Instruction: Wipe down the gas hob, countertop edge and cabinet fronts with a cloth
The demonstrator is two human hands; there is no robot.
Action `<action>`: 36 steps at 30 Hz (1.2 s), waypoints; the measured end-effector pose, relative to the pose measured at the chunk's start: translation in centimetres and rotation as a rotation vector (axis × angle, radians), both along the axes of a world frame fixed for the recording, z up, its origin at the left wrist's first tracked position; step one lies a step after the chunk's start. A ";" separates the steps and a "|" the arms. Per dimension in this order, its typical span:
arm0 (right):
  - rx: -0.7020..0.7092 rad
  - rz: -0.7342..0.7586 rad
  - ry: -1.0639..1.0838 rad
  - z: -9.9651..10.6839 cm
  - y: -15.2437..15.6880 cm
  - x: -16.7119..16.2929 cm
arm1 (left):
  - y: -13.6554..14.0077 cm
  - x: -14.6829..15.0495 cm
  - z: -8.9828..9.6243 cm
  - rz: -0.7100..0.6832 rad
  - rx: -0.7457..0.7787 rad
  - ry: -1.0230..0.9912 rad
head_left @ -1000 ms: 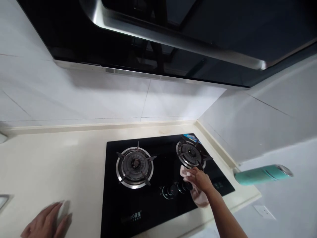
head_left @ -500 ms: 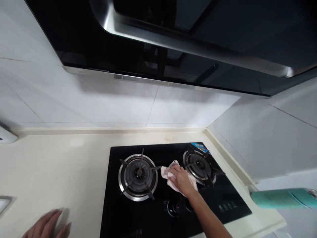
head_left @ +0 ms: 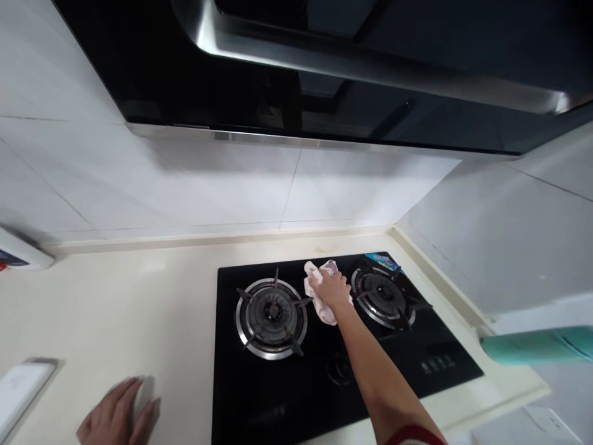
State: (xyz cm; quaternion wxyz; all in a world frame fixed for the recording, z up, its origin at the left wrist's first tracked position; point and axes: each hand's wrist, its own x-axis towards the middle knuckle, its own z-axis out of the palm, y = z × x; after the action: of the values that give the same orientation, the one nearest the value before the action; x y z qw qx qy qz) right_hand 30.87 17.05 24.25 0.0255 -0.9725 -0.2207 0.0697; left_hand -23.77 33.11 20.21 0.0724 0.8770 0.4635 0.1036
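Note:
My right hand [head_left: 332, 290] presses a pale pink cloth [head_left: 320, 307] onto the black glass gas stove [head_left: 259, 395]. Cloth and hand lie between the left burner [head_left: 272, 313] and the right burner [head_left: 383, 294], toward the stove's back half. The palm covers part of the cloth, and the fingers are bent over it. On the cream counter [head_left: 139, 309], left of the stove, rests my left hand [head_left: 115, 414] with its fingers apart and nothing in it. The frame's bottom edge cuts that hand off.
A black range hood [head_left: 324, 86] hangs low over the stove. At the right stands a green cylinder [head_left: 532, 346] near the counter's edge. A white bottle [head_left: 23, 253] and a white flat object [head_left: 23, 389] sit at the left.
My right hand has slid the cloth toward the back of the stove, and the cloth is more bunched. The camera view has shifted a little, with more of the left side showing.

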 end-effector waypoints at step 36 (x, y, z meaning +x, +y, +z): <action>0.244 0.265 -0.177 -4.6 -10.2 -32.1 | -1.3 -0.6 -0.9 -0.186 0.068 -0.371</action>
State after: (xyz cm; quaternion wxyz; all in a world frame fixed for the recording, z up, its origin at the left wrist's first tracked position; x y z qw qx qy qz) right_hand -1.24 6.90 19.69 0.1141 -0.9271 -0.3548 -0.0405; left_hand -24.32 31.82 19.35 0.1363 0.8840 0.3554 0.2715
